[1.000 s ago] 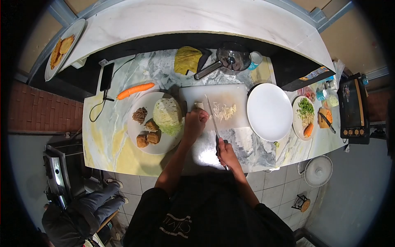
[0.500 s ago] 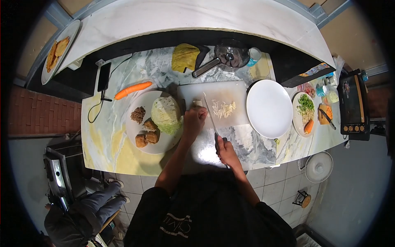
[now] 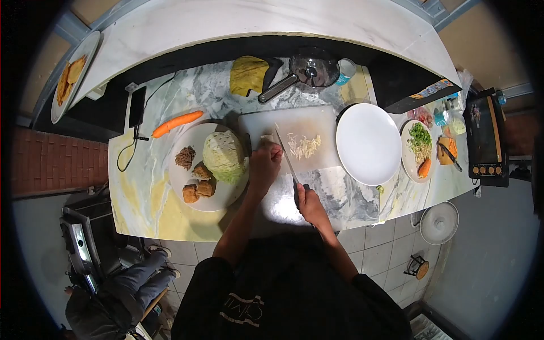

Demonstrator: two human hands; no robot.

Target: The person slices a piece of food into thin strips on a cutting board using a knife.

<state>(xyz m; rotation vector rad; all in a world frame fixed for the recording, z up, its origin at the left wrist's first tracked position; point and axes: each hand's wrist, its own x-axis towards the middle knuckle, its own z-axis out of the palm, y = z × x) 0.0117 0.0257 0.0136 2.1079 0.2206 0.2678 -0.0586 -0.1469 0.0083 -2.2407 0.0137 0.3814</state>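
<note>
My right hand (image 3: pixel 311 205) is wrapped round the dark handle of a kitchen knife (image 3: pixel 287 154), whose blade points away from me over the white cutting board (image 3: pixel 323 118). Close to the left of the blade, my left hand (image 3: pixel 266 161) has its fingers curled on a small pale block of food (image 3: pixel 266 139); the fingertips partly hide it. Thin pale strips (image 3: pixel 304 146) lie in a loose pile on the board, right of the blade. Left of the board, a plate (image 3: pixel 180 141) holds a cabbage half (image 3: pixel 222 156), fried brown cubes (image 3: pixel 198 187) and dark minced food (image 3: pixel 185 157).
A white oval plate (image 3: pixel 368 144) stands right of the board, beyond it a plate with chopped greens (image 3: pixel 419 136). Behind the board are a lidded dark pan (image 3: pixel 314 71), a can (image 3: pixel 346 71) and a yellow cloth (image 3: pixel 246 75). A carrot (image 3: pixel 178 123) lies left. Another person (image 3: pixel 122 294) sits lower left.
The whole view has shifted slightly, with the counter items a little further left and up. Both hands keep nearly the same hold, the knife still beside the pale block.
</note>
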